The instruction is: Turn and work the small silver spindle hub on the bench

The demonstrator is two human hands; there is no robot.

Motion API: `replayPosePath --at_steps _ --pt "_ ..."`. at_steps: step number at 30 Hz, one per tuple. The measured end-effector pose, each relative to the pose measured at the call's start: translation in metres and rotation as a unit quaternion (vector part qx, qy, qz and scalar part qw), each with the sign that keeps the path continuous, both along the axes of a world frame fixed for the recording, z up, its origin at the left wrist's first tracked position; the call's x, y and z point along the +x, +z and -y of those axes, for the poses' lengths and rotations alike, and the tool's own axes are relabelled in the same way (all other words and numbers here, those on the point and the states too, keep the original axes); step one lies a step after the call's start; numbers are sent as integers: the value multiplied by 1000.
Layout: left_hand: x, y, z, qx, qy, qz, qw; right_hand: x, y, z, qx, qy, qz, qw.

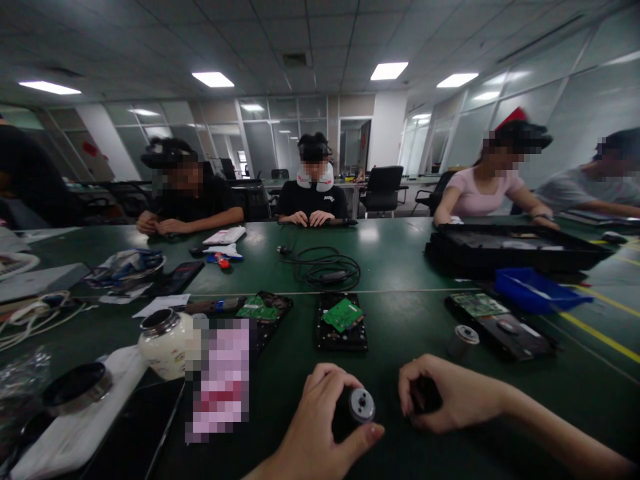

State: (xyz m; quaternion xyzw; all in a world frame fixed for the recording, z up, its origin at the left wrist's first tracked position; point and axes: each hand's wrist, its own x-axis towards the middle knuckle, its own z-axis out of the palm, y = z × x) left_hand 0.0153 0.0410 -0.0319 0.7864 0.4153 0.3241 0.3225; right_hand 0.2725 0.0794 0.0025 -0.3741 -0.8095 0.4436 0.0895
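Note:
Near the front of the table, my left hand [323,423] curves its fingers and thumb around a small cylindrical motor [362,405], whose round metal end with dark holes faces up toward me. To the right of it, my right hand [450,393] is curled, fingertips and thumb close together; something dark shows inside the curl, but I cannot make out what. Another metal cylinder [465,339], similar to the first, stands just beyond my right hand. Farther ahead lies a black hard drive [343,339] with a green circuit board [343,314] resting askew on it.
At right lie another hard drive [525,337], a blue tray [537,291] and a large black tray [520,257]. A coiled cable [327,268] is ahead. At left stand a cream jar [167,347], a pink packet [225,373] and a dark flat panel [135,427]. Several people sit opposite.

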Motion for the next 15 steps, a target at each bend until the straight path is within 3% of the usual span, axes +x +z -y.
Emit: replayPosePath --at_steps 4,9,15 --pt "0 -1 1 -2 2 -10 1000 -6 4 1 -3 -59 -67 996" --pt "0 -1 1 -7 -1 -5 1000 -35 12 10 57 -147 -195 968" --pt "0 -3 1 0 -7 20 1000 -59 21 24 171 -108 -172 964"
